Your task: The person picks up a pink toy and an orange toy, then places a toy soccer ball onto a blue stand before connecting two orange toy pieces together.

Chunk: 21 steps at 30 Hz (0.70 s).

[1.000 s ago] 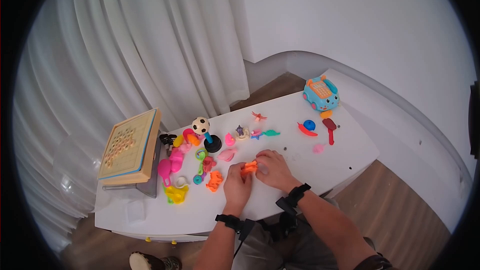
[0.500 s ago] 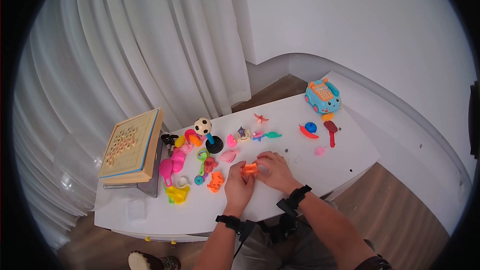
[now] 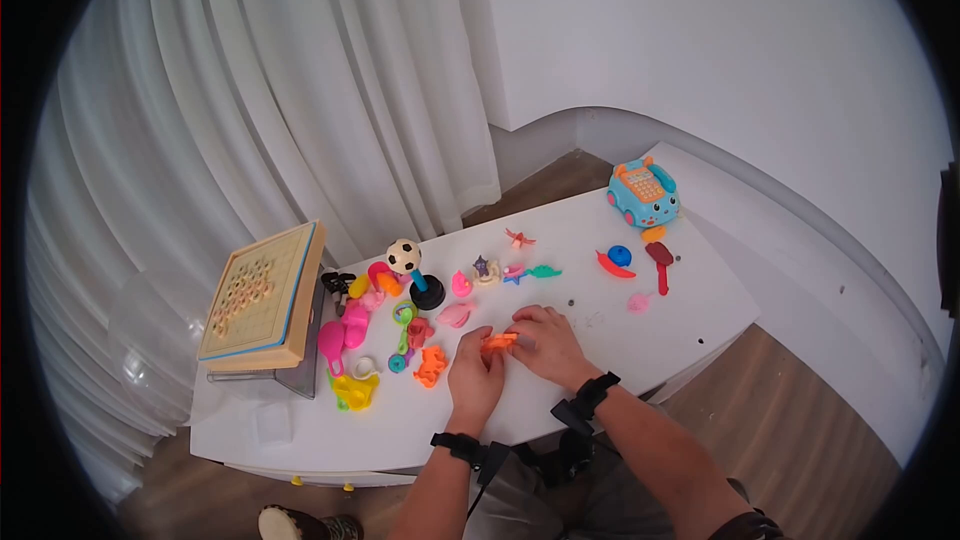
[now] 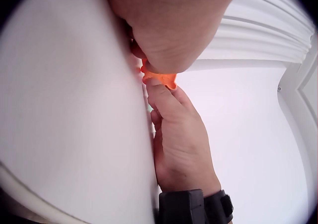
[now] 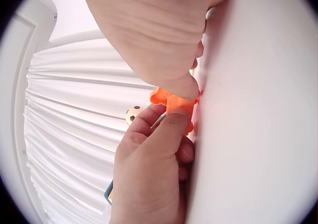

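Observation:
Between both hands is an orange shaped toy piece (image 3: 500,341), low over the white table (image 3: 600,340). My left hand (image 3: 475,378) pinches its left side; in the right wrist view the left thumb lies on the orange piece (image 5: 180,105). From the other side my right hand (image 3: 552,348) grips it, its thumb against the orange piece (image 4: 164,78) in the left wrist view. Some fingertips of both hands are hidden. Left of my left hand lies another orange piece (image 3: 431,367), with a pink toy (image 3: 456,315) above it.
A board game box (image 3: 262,295) stands on a grey stand at the left. Near it are a ball on a black base (image 3: 427,292), yellow toys (image 3: 357,392) and a clear tray (image 3: 270,425). A toy phone (image 3: 644,192), a red chilli (image 3: 615,265) and a dark red toy (image 3: 660,254) are right.
The orange piece has tilted and turned slightly between my fingers. Both hands stay in nearly the same place, with small finger shifts.

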Tool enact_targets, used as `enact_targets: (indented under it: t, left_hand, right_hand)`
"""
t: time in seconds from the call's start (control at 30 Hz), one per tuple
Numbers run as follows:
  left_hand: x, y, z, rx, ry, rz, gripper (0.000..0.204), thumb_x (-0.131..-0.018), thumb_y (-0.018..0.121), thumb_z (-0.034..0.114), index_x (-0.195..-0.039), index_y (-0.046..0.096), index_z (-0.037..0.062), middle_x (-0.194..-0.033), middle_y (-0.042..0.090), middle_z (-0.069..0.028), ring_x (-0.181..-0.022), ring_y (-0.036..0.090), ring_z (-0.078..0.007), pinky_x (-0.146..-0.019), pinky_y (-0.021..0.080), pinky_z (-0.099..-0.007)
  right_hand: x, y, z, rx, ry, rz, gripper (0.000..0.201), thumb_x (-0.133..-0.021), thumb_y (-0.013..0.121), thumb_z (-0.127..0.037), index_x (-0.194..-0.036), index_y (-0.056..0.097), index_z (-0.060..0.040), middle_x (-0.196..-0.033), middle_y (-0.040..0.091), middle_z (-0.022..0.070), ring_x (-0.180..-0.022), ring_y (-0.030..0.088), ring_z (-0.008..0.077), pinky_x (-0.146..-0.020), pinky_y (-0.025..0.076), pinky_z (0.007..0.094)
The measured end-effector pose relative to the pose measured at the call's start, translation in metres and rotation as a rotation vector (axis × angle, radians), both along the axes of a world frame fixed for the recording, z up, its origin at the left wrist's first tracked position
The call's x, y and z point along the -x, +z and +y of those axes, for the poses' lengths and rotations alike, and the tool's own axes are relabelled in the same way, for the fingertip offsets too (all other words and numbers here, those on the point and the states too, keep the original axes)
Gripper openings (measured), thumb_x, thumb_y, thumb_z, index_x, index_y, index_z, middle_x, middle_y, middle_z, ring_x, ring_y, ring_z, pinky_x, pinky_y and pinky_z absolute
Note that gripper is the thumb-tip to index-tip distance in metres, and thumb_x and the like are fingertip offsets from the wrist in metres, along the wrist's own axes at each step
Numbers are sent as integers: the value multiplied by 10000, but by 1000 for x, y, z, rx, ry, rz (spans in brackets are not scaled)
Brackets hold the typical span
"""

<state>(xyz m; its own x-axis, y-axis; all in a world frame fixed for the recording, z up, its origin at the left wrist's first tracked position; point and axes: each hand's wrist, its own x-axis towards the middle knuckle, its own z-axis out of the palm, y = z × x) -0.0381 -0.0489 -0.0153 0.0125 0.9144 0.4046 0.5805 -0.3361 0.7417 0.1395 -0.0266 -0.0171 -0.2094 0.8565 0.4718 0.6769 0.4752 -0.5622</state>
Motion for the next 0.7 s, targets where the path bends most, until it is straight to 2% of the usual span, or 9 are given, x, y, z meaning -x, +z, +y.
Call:
enact_targets:
  t: [0.1,0.17,0.2,0.27,0.3,0.37,0.5,0.57,0.7]
  left_hand:
    - [-2,1,-1,22,20,-5,376,-909,721,73,-1276,646,38,-1207,698,-153,-821,705,-279,-726,571,-382]
    - [-3,-8,3,-82,126,-25,349,-919,701,65,-1260,644,15,-1178,694,-164,-923,694,-319,-775,572,-405]
    - [-3,-6,2,-82,126,-25,349,-919,701,65,-1260,644,15,-1178,694,-164,-923,694,-319,-775,572,-405]
    - [-5,0,0,44,200,-89,334,-921,685,54,-1248,644,7,-1136,692,-159,-986,672,-355,-823,566,-439]
    - [-3,-5,2,44,200,-89,334,-921,685,54,-1248,644,7,-1136,692,-159,-986,672,-355,-823,566,-439]
    - [1,-20,8,-155,192,81,348,-896,709,25,-1241,661,10,-1041,688,-123,-657,631,-208,-638,529,-351]
    - [1,-15,6,-179,156,73,362,-883,714,19,-1242,664,17,-1013,689,-117,-645,625,-199,-633,527,-346]
    - [0,-5,1,-1,114,-21,342,-907,699,48,-1246,657,38,-1069,690,-141,-869,683,-301,-742,565,-408]
    - [1,-4,1,14,93,1,355,-906,703,45,-1258,655,48,-1074,691,-131,-786,672,-288,-715,559,-406]
  right_hand:
    - [0,-3,2,5,-6,12,296,-856,784,-206,-1128,733,-102,-1269,642,67,-1212,585,296,-1048,454,439]
    - [0,-3,2,6,-9,29,292,-862,778,-204,-1127,729,-92,-1271,643,70,-1213,585,298,-1044,455,440]
    - [0,-2,2,13,-18,33,290,-865,770,-197,-1128,726,-84,-1272,642,71,-1213,585,300,-1043,456,440]
    - [0,-2,2,20,-27,37,288,-868,763,-191,-1129,722,-76,-1274,642,72,-1213,585,302,-1041,456,441]
    - [0,-1,1,8,-26,19,283,-870,755,-182,-1132,722,-79,-1274,642,72,-1214,584,303,-1041,456,442]
    - [1,0,0,-3,-23,-1,279,-872,748,-172,-1134,722,-82,-1275,641,72,-1215,583,304,-1041,457,442]
    - [2,2,0,-17,-27,23,233,-916,666,-188,-1119,732,-95,-1247,649,71,-1191,591,307,-1022,459,456]
    - [1,1,1,-15,-20,30,236,-933,644,-196,-1128,734,-98,-1248,650,70,-1191,591,306,-1024,458,456]
    - [2,0,2,6,-30,52,239,-960,593,-189,-1129,742,-108,-1249,650,67,-1189,589,303,-1029,452,457]
